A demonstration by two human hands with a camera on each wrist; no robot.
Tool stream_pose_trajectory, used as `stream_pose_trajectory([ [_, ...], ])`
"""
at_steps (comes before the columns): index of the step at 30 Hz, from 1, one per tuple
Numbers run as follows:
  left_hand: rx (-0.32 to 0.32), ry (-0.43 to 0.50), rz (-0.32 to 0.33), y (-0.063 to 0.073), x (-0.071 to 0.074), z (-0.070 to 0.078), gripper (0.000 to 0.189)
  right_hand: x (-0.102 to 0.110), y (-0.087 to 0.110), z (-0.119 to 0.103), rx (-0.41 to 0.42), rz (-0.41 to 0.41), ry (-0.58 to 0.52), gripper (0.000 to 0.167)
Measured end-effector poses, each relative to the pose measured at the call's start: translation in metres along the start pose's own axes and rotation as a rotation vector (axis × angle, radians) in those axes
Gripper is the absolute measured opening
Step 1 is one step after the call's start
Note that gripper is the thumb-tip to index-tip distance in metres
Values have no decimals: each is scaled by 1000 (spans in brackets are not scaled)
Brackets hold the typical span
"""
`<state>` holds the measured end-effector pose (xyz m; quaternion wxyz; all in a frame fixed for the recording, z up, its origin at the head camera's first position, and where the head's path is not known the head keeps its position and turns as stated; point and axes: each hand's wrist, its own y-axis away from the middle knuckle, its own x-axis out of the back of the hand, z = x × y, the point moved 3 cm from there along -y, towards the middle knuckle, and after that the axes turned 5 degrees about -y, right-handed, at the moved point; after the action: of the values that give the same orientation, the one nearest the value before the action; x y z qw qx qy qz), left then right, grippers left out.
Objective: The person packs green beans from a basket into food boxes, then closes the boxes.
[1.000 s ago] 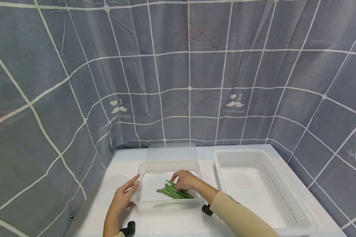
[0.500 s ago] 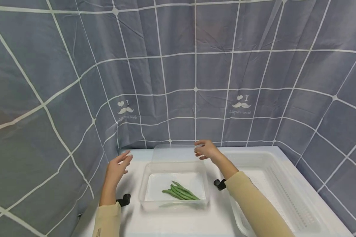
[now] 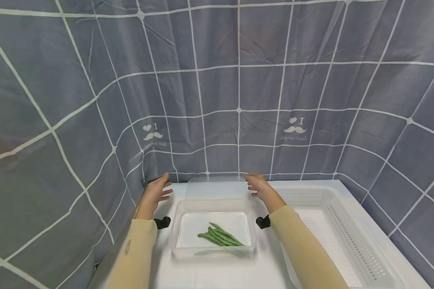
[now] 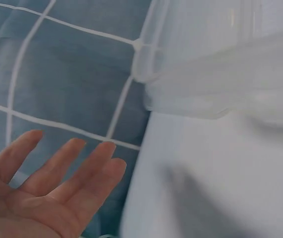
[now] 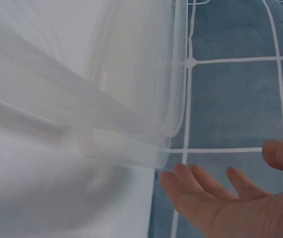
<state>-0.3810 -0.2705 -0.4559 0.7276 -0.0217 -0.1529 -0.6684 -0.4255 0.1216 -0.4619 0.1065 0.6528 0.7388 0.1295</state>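
Note:
Several green beans (image 3: 220,236) lie in a loose bundle inside a clear plastic container (image 3: 179,249). Behind it is a transparent lid (image 3: 217,188), close to the table's far edge. My left hand (image 3: 157,192) hovers left of the lid, its fingers extended and apart, touching nothing. On the opposite side my right hand (image 3: 259,186) is beside the lid's right edge, fingers loosely bent. In the right wrist view its fingertips (image 5: 181,173) come near a clear plastic corner; no contact is plain. Neither hand holds anything.
A large white perforated basket (image 3: 332,237) stands on the right of the white table (image 3: 217,277), partly behind the right sleeve. A grey gridded curtain (image 3: 217,88) hangs along the back and sides.
My right hand has let go of the beans and moved back to the lid's right side. My left hand has left the container's edge and moved forward to the lid's left.

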Motion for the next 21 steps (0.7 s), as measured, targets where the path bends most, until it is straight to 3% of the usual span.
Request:
stream_pose_trajectory([
  [6,58,33,-63,-14,-11,-7,83,-4,-9,13,-82,-47,-90,72],
  [12,124,130,-164,-24,-20,-20,80,-5,-14,25,-124,-40,-89,72],
  [21,169,66,-281,-30,-31,-28,83,-3,-13,33,-145,-23,-93,77],
])
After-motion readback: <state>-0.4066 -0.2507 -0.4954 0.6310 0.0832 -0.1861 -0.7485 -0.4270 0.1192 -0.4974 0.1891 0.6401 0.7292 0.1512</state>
